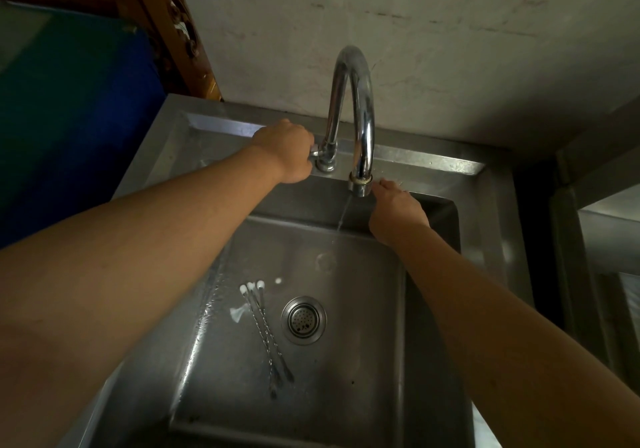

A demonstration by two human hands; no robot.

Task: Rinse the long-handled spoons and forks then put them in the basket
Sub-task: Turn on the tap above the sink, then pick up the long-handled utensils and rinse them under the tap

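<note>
The long-handled spoons and forks (pixel 265 335) lie in a small bundle on the sink (pixel 367 395) floor, just left of the drain (pixel 303 320), heads toward the back wall and twisted handles pointing toward the person. Neither hand touches them, and no rinsing of them has begun. A small pale scrap (pixel 238 313) lies just beside their heads. No basket shows in this view.

A thin stream of water (pixel 343 215) falls from the tap (pixel 353 108) toward the back of the sink, well apart from the bundle. The left hand (pixel 285 151) is at the tap handle (pixel 314 152), fingers curled round it, so it seems to be setting the flow. The right hand (pixel 398 213) is just under and beside the spout; its fingers point away from the camera, and I cannot tell whether they are spread or pressed together.

The likely troubles, as I judge them: the handle turned too far would make the stream hit the steel floor hard and splash out over the rim. The pieces are thin, wet and lying flat on smooth metal, so fingers may slip when lifting them, and one could slide toward the drain, though its strainer looks too fine to let one through. Gathering them all at once risks dropping one or missing it under the water. The pale scrap could be picked up with them by mistake.
</note>
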